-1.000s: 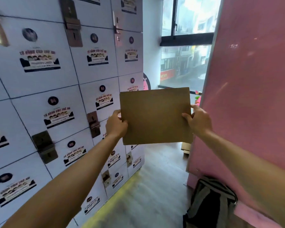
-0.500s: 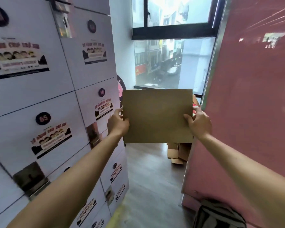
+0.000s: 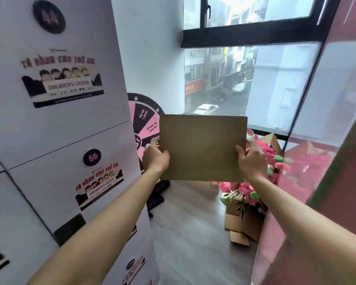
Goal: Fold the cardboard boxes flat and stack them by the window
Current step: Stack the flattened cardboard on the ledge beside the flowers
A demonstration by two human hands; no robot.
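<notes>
A flattened brown cardboard box (image 3: 202,148) is held upright in front of me at chest height. My left hand (image 3: 155,157) grips its left edge, thumb in front and fingers behind. My right hand (image 3: 252,160) grips its right edge the same way. Straight ahead is the window (image 3: 245,79) with a street view. On the floor at the right, below the window, lie more brown cardboard boxes (image 3: 242,225), some with loose flaps.
White numbered lockers (image 3: 56,130) line the left side. A pink and black prize wheel (image 3: 144,122) leans behind them. Pink artificial flowers (image 3: 263,161) stand by the boxes. A pink panel (image 3: 321,202) walls the right. A grey wooden floor (image 3: 191,233) runs between.
I have walked forward along the lockers toward the window with the flat cardboard still in both hands. The prize wheel, flowers and floor boxes have come into view.
</notes>
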